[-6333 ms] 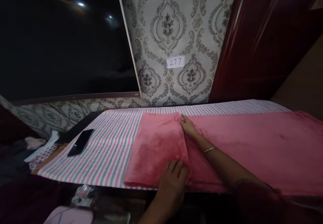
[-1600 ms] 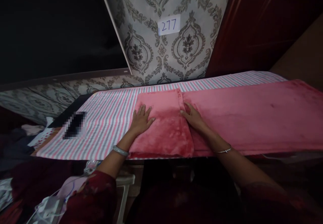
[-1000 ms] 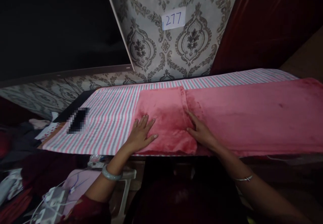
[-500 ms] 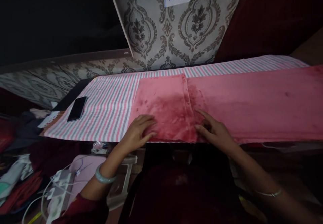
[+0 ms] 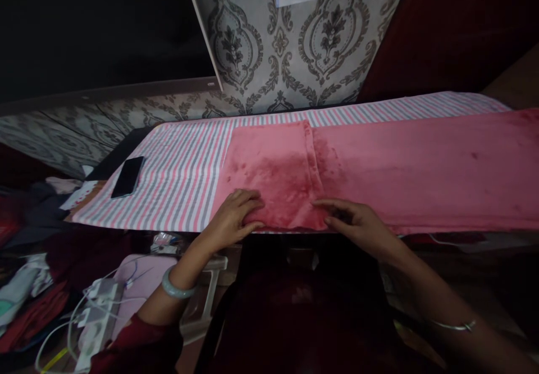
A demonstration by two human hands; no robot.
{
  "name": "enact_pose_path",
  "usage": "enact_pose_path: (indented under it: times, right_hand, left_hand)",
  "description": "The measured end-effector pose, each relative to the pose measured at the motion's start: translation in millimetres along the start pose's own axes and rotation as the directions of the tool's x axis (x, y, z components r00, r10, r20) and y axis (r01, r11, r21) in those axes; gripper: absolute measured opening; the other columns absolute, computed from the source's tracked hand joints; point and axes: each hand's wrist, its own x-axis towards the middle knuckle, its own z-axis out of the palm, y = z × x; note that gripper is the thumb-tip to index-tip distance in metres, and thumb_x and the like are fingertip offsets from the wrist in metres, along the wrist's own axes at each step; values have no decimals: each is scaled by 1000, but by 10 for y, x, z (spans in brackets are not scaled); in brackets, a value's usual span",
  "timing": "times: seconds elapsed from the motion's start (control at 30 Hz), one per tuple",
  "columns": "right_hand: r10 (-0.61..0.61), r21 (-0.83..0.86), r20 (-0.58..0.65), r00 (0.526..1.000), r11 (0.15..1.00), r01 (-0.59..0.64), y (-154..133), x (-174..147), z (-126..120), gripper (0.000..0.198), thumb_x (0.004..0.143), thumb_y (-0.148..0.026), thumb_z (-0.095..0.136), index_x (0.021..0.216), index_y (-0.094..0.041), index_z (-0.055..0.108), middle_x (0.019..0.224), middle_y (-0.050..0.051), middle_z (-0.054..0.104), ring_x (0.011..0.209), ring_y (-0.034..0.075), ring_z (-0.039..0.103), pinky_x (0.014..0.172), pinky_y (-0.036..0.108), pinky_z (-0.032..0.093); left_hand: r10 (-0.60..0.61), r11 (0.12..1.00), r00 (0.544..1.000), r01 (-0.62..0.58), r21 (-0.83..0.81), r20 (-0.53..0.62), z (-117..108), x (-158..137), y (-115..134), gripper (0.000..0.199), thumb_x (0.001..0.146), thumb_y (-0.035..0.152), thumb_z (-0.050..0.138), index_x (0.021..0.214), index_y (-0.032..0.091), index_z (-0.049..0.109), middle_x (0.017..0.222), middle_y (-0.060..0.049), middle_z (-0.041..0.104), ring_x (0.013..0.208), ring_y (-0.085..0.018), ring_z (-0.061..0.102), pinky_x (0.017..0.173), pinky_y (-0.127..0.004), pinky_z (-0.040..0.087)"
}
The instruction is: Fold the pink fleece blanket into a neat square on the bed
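A long pink plush blanket lies along a striped cloth, its left end folded over into a layered panel. Over the near edge of this panel rests my left hand, fingers extended and thumb apart, pressing lightly on the fabric. At the panel's near right corner, my right hand has its index finger on top of the pile and its thumb at the edge, with the corner between them. Dark brushed marks show across the plush. The undersides of both hands' fingers are partly hidden.
The white, pink and grey striped cloth covers the narrow table. A phone lies at its left end. Behind stand a large dark screen and patterned wallpaper. A power strip with cables is below left.
My right hand has shifted slightly left and down, from beside the folded edge onto its near corner. The corner there is drawn up a little. My left hand stays nearly in place.
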Motion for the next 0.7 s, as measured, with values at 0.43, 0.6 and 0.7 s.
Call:
enact_pose_path:
  times: [0.43,0.6,0.7]
  right_hand:
    - [-387,-440,-85,918,841,314,-101,166,-62,25,94,-25,53,100,-24,78,86,5,69,75,18,64,64,29,51]
    - [-542,-577,-111,833,718,391,167,136,51,29,98,-18,50,109,-25,75,90,7,68,84,22,64,76,35,55]
    - [-612,-609,-44,790,643,464,344,76,112,31,98,-14,49,111,-24,75,92,8,69,84,21,63,75,34,55]
  left_hand:
    - [-39,991,997,48,129,-69,8,79,57,21,102,34,52,94,18,63,93,-8,63,88,-23,59,77,-38,52]
    - [35,927,992,14,374,-123,50,58,-4,21,101,17,43,98,19,63,91,-9,61,84,-24,56,75,-39,49]
    - [113,892,993,-81,445,-46,81,-12,-46,26,98,9,41,103,19,64,93,-9,62,84,-24,55,74,-38,47]
